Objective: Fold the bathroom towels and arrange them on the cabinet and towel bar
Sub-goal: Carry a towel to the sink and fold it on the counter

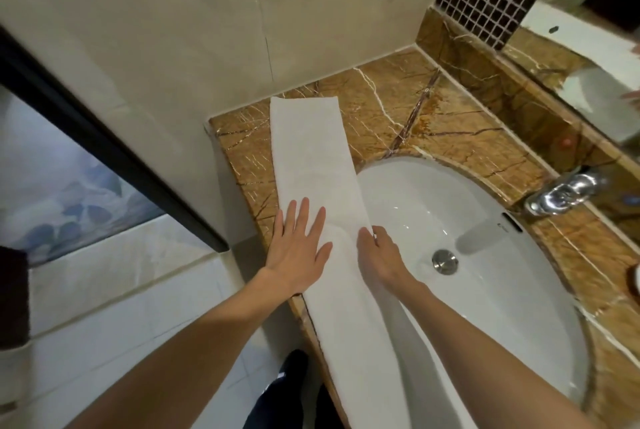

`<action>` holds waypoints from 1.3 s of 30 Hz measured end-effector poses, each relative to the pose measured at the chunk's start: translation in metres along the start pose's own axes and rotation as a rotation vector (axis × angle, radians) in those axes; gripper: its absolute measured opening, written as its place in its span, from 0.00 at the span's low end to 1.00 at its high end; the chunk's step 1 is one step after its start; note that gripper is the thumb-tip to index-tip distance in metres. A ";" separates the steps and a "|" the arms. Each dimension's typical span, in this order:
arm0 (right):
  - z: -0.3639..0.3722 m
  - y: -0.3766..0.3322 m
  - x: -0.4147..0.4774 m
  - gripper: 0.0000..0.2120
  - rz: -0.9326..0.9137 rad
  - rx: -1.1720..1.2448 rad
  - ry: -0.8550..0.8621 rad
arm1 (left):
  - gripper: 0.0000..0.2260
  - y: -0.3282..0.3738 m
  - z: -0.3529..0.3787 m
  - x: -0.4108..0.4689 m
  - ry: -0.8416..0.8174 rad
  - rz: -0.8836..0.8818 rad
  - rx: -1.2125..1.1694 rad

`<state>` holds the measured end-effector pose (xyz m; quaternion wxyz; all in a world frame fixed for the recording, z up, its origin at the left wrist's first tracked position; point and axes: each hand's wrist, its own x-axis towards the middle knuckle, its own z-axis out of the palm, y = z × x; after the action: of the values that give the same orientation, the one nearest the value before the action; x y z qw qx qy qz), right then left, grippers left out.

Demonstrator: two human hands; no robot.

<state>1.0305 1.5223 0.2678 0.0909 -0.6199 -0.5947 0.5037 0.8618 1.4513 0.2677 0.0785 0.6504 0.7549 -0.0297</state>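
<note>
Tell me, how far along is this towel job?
Early on. Done: one white towel already lies as a long narrow strip on the marble counter, one edge overlapping the sink. In hand: the left hand presses flat on it while the right hand pinches its sink-side edge. Left: folding it shorter and putting it in its place.
</note>
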 end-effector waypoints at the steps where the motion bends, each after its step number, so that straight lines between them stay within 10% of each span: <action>1: -0.001 0.001 -0.003 0.21 -0.011 -0.005 0.006 | 0.30 0.004 0.002 -0.005 -0.004 -0.006 -0.004; 39: -0.038 0.060 -0.106 0.16 0.106 0.019 -0.018 | 0.32 0.021 0.017 -0.070 -0.064 0.091 -0.018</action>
<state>1.1195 1.4369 0.2980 0.0646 -0.6451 -0.5570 0.5190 0.8938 1.3839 0.2630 0.1095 0.6822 0.7218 -0.0402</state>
